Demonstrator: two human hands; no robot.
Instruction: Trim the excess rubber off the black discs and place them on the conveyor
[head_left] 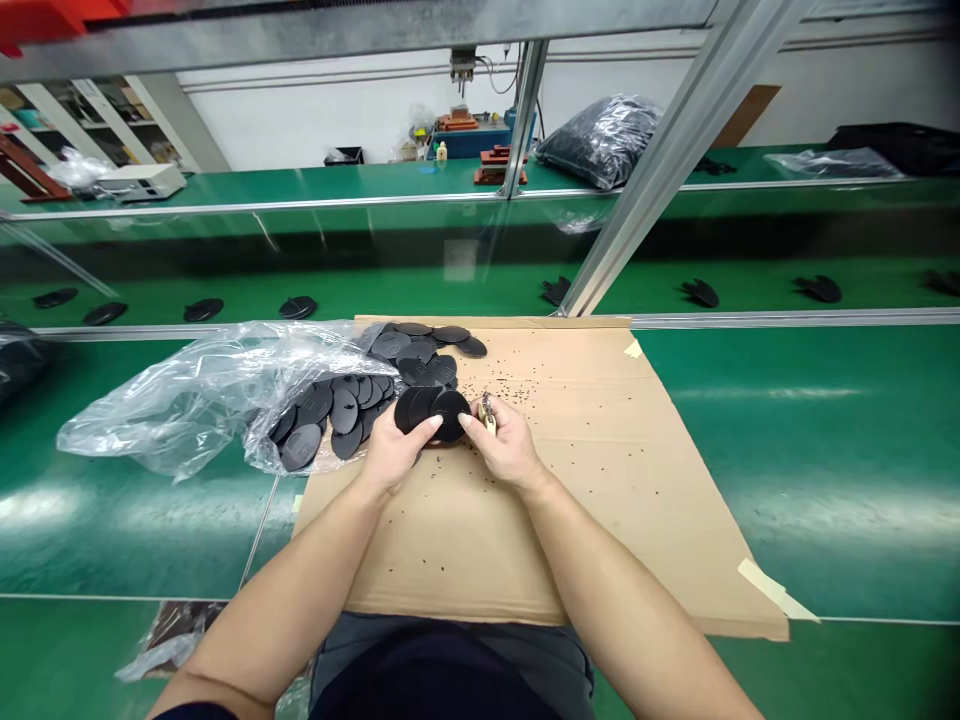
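Above the cardboard sheet [600, 520], close to its left side, a person has both hands up together over a small fan of black discs [451, 415]. The left hand [391, 450] grips the overlapping discs from the left, thumb across the front and fingers behind. The right hand [510, 450] has its thumb at the right edge of the foremost disc, and a small hand tool [488, 413], metal at the tip with a pale handle, is tucked in its curled fingers; from where I stand I can't make out whether the tool's jaws are apart.

Just beyond the left hand, more loose discs [416, 352] lie heaped on the cardboard. To their left, a clear plastic bag [202, 390] lies on its side, with a pile of discs [345, 410] at its mouth. Tiny dark bits [510, 385] are scattered over the cardboard, thickest just past the right hand. Tape [772, 588] sits across the sheet's near right corner, against the green worktop [795, 430].

Farther back, a row of dark round pieces [298, 307] sits spaced along a green strip [420, 280], and a stuffed plastic sack [600, 140] rests on the shelf [300, 182] behind.
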